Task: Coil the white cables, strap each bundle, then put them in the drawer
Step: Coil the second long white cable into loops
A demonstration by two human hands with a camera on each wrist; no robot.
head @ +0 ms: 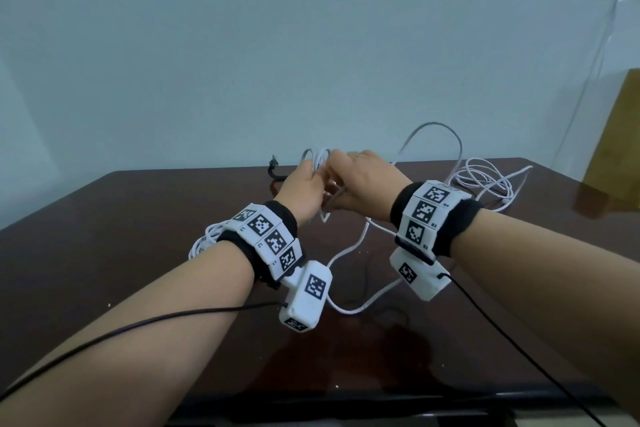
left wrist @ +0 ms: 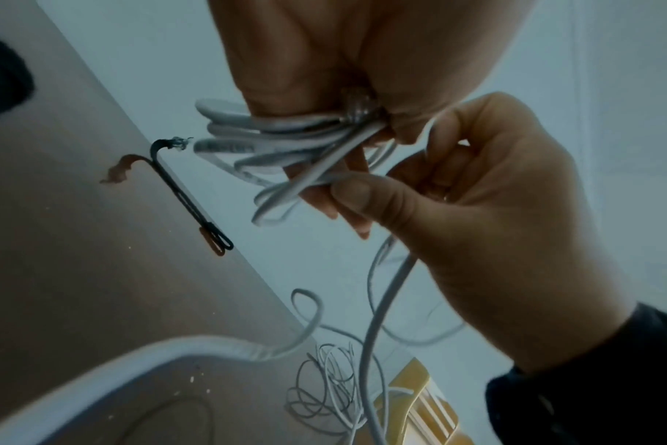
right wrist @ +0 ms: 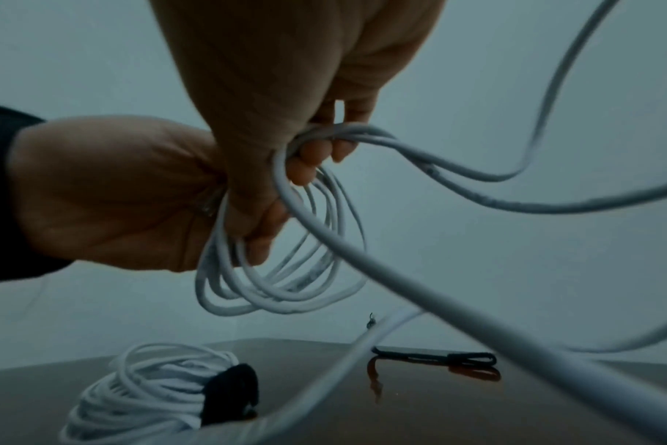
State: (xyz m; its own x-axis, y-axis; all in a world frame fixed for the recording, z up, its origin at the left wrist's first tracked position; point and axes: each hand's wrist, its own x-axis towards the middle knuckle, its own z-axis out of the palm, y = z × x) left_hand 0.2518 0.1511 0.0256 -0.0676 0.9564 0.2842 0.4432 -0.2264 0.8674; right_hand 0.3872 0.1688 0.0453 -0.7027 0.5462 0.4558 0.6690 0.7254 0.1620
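My left hand (head: 306,180) grips a half-wound coil of white cable (head: 316,159) held up above the table's middle. In the left wrist view the coil's loops (left wrist: 271,144) stick out from my left hand's fingers (left wrist: 316,90). My right hand (head: 343,170) meets it, its thumb (left wrist: 356,188) and fingers pinching the same cable. The right wrist view shows the coil (right wrist: 286,280) hanging below both hands. The cable's loose length (head: 434,125) arcs up, then trails down across the table (head: 353,309). A finished white bundle (right wrist: 141,391) with a black strap (right wrist: 233,391) lies under my left wrist.
A loose black strap (head: 274,170) lies at the dark brown table's (head: 138,288) far edge, behind the hands. A thin white cable (head: 485,180) lies in a tangle at the back right. A yellow-brown block (head: 616,149) stands at the far right. Black wrist-camera leads (head: 138,322) trail over the near table.
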